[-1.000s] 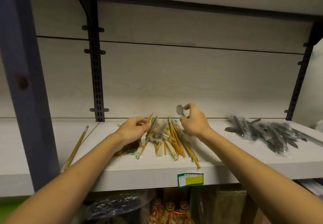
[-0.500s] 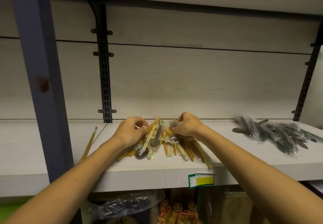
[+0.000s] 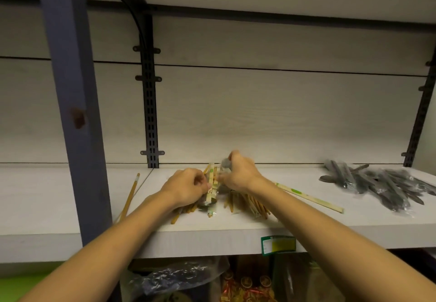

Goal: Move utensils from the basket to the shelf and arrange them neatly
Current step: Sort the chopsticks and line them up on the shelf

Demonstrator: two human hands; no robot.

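Note:
A loose pile of wrapped chopsticks (image 3: 247, 204) and spoons lies mid-shelf on the pale wooden shelf (image 3: 212, 228). My left hand (image 3: 186, 186) is closed on a bundle of wrapped chopsticks (image 3: 212, 183) from the pile's left side. Close beside it, my right hand (image 3: 240, 174) is closed around a grey spoon (image 3: 226, 163), whose bowl sticks out above the fingers. One wrapped chopstick pair (image 3: 309, 198) lies apart, angled to the right. The basket is out of sight.
A heap of grey cutlery in clear bags (image 3: 382, 183) sits at the shelf's right. A single chopstick (image 3: 129, 195) lies left of the black bracket (image 3: 149, 113). A blue post (image 3: 70, 101) stands at front left. Bagged goods (image 3: 177, 275) fill the level below.
Both hands have drawn closer together over the pile. My right hand has lifted the spoon toward the back wall, and one wrapped pair now lies out to the right.

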